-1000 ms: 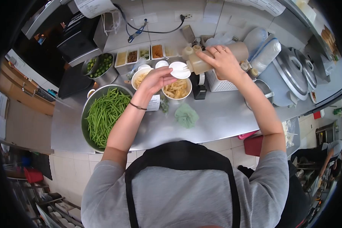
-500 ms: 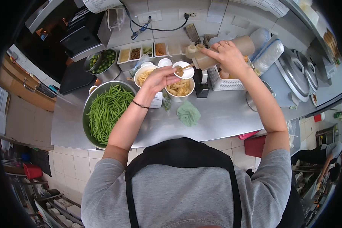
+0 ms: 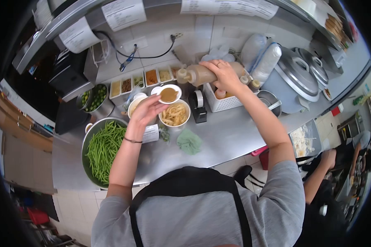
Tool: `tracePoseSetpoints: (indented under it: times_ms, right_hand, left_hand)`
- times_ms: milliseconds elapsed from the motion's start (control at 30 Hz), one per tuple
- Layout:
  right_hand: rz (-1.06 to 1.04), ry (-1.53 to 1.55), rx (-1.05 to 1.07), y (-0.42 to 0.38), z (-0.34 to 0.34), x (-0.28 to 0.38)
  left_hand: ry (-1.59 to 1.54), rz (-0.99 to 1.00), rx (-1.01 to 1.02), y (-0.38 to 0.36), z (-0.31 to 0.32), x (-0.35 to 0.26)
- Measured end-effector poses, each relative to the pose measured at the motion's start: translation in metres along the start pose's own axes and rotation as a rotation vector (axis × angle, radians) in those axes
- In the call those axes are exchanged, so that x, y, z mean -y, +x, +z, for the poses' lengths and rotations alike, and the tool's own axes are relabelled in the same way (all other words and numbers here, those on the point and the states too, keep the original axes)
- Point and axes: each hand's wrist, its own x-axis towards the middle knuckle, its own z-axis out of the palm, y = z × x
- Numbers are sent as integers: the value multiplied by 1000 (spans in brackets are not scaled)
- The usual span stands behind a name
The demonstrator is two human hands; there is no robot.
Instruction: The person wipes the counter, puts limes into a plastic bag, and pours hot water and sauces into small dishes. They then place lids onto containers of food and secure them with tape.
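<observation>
My left hand [image 3: 146, 109] grips a small white sauce cup [image 3: 178, 93], held level with brown sauce [image 3: 168, 95] inside. Above and to the right, my right hand [image 3: 226, 76] is wrapped over a squeeze bottle [image 3: 204, 75] of brownish sauce. The bottle lies nearly sideways, its nozzle pointing left and apart from the cup. Just below the cup stands a white bowl [image 3: 188, 119] of pale yellow strips of food [image 3: 174, 113]. A second white bowl [image 3: 133, 108] is partly hidden behind my left hand.
A large metal bowl of green beans [image 3: 105, 152] is at left, near a pot of small green fruits [image 3: 98, 100]. Topping containers [image 3: 151, 77] line the back. A tape dispenser [image 3: 198, 108], white basket [image 3: 218, 103] and green cloth [image 3: 189, 142] are close by. Another person's arm [image 3: 319, 175] shows at right.
The squeeze bottle's nozzle has come away from the cup, and the stream of sauce has stopped. More sauce now fills the cup. The view has shifted, and another person's arm has appeared at right.
</observation>
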Motion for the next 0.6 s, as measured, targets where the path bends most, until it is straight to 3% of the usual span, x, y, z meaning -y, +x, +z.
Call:
tracePoseSetpoints:
  times_ms: [100,167,300,400,500,600]
  right_hand:
    - [146,109,-51,-8,26,-28]
    - [290,249,-255,-15,46,-43]
    - [587,491,-413,-27,54,-41]
    - [610,592,-507,-35,65,-42]
    - [694,432,-449,-47,74,-36]
    - [686,494,-395,-56,90,-39]
  left_hand:
    - [-8,69,-38,-16,-17,-21]
    - [13,140,-100,-38,-27,-44]
    - [119,313,-232,-89,-81,-86]
    - [155,401,-419,-137,-140,-111]
    - [142,460,-556,-194,-189,-125]
    - [106,525,-696,-249,-240,-128]
